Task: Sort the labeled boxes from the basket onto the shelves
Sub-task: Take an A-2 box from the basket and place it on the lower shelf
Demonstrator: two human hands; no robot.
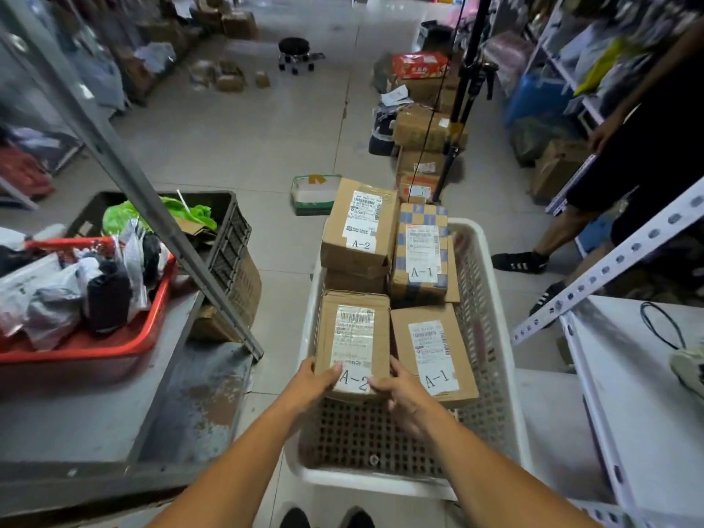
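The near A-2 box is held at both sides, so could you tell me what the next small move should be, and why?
Probably lift it straight up out of the white basket. The left hand and right hand already grip the A-2 box at its near corners, and an A-1 box lies close beside it.

Four labeled boxes (396, 283) in white basket (491, 299); near A-2 box (352, 337) gripped.
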